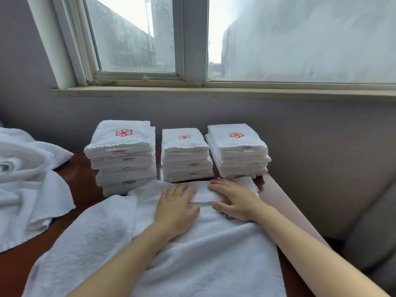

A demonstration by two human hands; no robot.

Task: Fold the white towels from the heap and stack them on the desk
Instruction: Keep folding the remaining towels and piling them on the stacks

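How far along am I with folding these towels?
Done: folded towels stand in a left stack, a middle stack and a right stack at the back of the desk. In hand: one towel lies spread in front of them, with the left hand and right hand flat on its far end. Left: the heap of unfolded towels at the left.

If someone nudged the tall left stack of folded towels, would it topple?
Probably it would lean or shed its top towels rather than slide whole: the left stack looks the tallest of the three, and its layers sit unevenly offset. Being soft cloth, it would likely squash under a push.
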